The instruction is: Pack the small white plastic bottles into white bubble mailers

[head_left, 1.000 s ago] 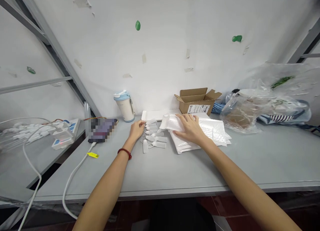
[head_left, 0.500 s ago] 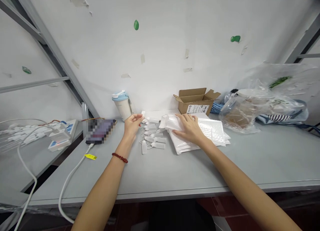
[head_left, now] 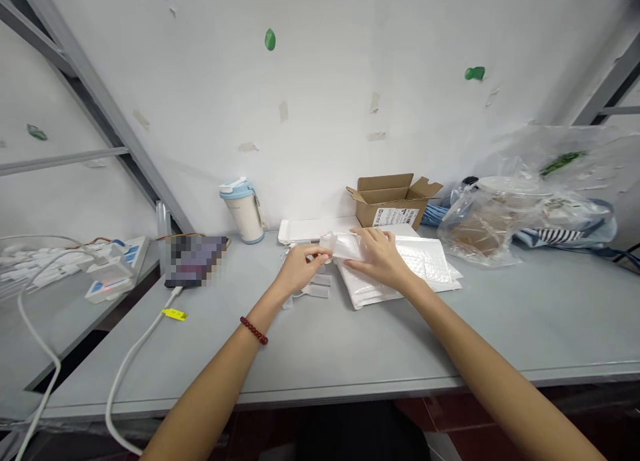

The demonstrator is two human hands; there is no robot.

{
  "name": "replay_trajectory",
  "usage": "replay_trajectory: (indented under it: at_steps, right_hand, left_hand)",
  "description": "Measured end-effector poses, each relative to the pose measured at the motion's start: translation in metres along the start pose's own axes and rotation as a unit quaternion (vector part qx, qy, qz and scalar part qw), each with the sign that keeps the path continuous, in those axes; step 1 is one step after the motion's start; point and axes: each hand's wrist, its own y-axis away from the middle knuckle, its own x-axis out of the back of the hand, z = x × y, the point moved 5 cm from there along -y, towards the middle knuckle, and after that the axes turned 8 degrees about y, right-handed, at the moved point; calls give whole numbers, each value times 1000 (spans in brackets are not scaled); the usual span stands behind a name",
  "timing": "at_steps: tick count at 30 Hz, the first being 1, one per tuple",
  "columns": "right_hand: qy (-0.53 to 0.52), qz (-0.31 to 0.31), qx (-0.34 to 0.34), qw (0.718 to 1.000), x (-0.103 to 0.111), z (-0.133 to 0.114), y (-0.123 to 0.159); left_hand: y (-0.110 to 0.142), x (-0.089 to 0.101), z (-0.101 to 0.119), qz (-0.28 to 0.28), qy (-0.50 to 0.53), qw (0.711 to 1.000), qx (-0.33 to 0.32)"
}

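Just right of the frame's centre, a white padded envelope (head_left: 349,246) lies on top of a loose stack of similar envelopes (head_left: 373,293), all resting on the grey table (head_left: 300,354). The right hand (head_left: 379,258) lies across this top envelope, its thumb well apart from the other fingers, pressing down and not wrapped round anything. At the envelope's left end, the left hand (head_left: 301,272) has its thumb and fingertips drawn together; whether something small is pinched there cannot be made out. Partly hidden below that hand, at the centre of the frame, are small white tags (head_left: 319,291), lying flat.

The padded envelope looks very light and soft, with a bubbled body that should give under pressure and a glossy skin that may slide over the ones beneath, so the flat palm seems a sensible anchor. Its left end looks thin and floppy; a light pinch right at the edge would likely control it better than a grip on the cushioned middle, which could crumple. The tags appear light and somewhat stiff, smooth enough to slip, and best taken by the flat body between thumb and fingertip. Nothing in this group looks heavy or brittle.
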Motion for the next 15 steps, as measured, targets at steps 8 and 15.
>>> replay_trajectory:
  at_steps: [8,15]
  right_hand:
    - [-5,7,-8,1000,1,2,0]
    - [-4,8,-7,1000,1,1,0]
  left_hand:
    - [-3,60,9,11,-106,994,37]
    - [7,50,-7,-169,-128,967,143]
